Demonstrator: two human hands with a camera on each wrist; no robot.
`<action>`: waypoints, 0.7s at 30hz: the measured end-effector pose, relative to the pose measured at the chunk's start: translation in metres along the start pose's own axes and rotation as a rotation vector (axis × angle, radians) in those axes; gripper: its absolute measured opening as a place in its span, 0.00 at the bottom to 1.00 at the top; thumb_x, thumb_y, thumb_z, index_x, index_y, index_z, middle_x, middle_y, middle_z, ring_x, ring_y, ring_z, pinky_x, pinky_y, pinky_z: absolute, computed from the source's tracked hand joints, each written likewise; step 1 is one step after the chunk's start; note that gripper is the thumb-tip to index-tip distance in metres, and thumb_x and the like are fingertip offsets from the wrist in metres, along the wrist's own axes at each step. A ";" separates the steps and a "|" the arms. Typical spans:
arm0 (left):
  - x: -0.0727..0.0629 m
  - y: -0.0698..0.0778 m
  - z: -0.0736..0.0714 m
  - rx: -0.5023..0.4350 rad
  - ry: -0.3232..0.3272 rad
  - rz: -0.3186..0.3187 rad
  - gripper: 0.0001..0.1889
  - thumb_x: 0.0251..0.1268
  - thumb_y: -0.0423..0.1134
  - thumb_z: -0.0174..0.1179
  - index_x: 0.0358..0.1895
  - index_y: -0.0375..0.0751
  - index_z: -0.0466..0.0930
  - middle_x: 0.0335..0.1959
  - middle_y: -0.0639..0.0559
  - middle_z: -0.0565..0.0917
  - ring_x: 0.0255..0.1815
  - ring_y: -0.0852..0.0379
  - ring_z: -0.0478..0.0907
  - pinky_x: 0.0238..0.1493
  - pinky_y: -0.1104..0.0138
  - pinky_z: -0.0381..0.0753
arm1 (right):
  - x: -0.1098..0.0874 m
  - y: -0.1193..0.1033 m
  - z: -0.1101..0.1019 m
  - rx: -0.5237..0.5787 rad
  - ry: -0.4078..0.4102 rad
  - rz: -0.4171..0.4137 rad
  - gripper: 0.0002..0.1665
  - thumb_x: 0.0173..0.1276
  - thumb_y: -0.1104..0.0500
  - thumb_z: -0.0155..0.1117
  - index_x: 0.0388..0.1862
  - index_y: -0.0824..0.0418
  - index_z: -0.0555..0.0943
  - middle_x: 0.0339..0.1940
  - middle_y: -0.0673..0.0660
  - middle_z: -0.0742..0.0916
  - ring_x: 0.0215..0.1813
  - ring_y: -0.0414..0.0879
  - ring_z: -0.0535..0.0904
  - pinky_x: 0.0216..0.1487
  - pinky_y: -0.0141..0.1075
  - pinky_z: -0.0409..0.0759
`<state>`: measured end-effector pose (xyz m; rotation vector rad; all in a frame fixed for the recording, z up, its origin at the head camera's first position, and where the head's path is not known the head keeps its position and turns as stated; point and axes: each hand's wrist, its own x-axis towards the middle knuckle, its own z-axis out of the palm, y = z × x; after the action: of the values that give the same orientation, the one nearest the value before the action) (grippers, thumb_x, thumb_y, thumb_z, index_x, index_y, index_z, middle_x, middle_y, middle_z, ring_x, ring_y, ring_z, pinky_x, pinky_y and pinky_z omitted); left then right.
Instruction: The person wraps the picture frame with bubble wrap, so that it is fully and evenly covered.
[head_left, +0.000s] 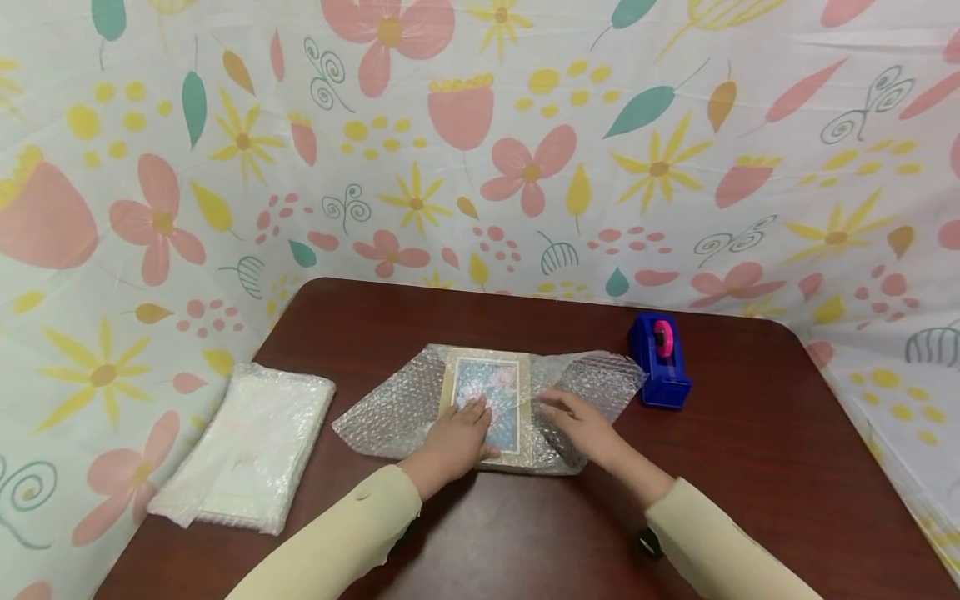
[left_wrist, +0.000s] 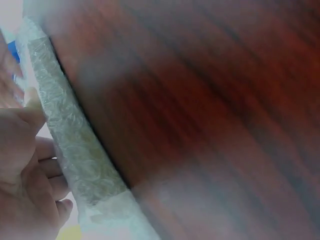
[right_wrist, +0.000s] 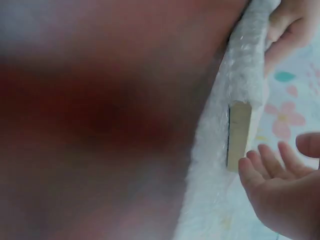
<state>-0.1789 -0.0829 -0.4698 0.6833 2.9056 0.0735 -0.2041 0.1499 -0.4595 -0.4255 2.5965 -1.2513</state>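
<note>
A picture frame [head_left: 526, 433] with a light wooden border and a blue picture with pink flowers lies on a spread sheet of bubble wrap [head_left: 397, 408]. The wrap covers its near edge, seen close up in the left wrist view as a bubble-wrapped side [left_wrist: 80, 135]. My left hand [head_left: 456, 442] rests on the picture with its fingers extended. Over the right part of the wrap, my right hand [head_left: 581, 423] has loosely bent fingers and grips nothing. In the right wrist view its fingers are beside the frame's bare wooden end [right_wrist: 240, 135].
A blue tape dispenser [head_left: 663, 383] with a pink reel stands to the right, by the wrap's tip. At the left edge of the dark wooden table [head_left: 750, 467] lies a flat bubble-wrapped package [head_left: 255, 442]. A floral curtain [head_left: 480, 167] hangs behind and along the sides.
</note>
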 end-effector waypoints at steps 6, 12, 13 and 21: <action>0.000 -0.001 -0.001 0.043 -0.008 0.007 0.36 0.71 0.59 0.57 0.73 0.37 0.72 0.78 0.42 0.69 0.79 0.49 0.68 0.78 0.55 0.70 | -0.031 0.015 -0.011 0.348 0.123 0.187 0.25 0.82 0.61 0.48 0.70 0.75 0.70 0.67 0.73 0.80 0.60 0.44 0.84 0.64 0.39 0.80; -0.001 0.000 -0.001 0.026 0.016 0.004 0.36 0.70 0.58 0.59 0.72 0.36 0.73 0.77 0.42 0.70 0.79 0.48 0.69 0.76 0.55 0.73 | -0.038 0.022 -0.020 0.440 0.144 0.259 0.26 0.84 0.60 0.44 0.74 0.73 0.66 0.69 0.71 0.79 0.50 0.26 0.80 0.58 0.29 0.80; -0.001 0.000 -0.001 0.026 0.016 0.004 0.36 0.70 0.58 0.59 0.72 0.36 0.73 0.78 0.42 0.70 0.79 0.48 0.69 0.76 0.55 0.73 | -0.039 0.023 -0.021 0.453 0.143 0.266 0.27 0.84 0.60 0.43 0.75 0.73 0.64 0.70 0.70 0.78 0.51 0.25 0.79 0.58 0.27 0.80; 0.000 0.002 -0.002 0.030 0.020 0.015 0.36 0.70 0.58 0.58 0.72 0.36 0.73 0.78 0.42 0.70 0.79 0.48 0.68 0.76 0.56 0.73 | -0.049 0.034 -0.018 0.683 0.171 0.350 0.32 0.86 0.58 0.39 0.81 0.71 0.52 0.71 0.56 0.76 0.51 0.23 0.78 0.55 0.24 0.79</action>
<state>-0.1785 -0.0811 -0.4672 0.7134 2.9261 0.0394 -0.1695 0.2005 -0.4711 0.2590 2.0375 -1.9556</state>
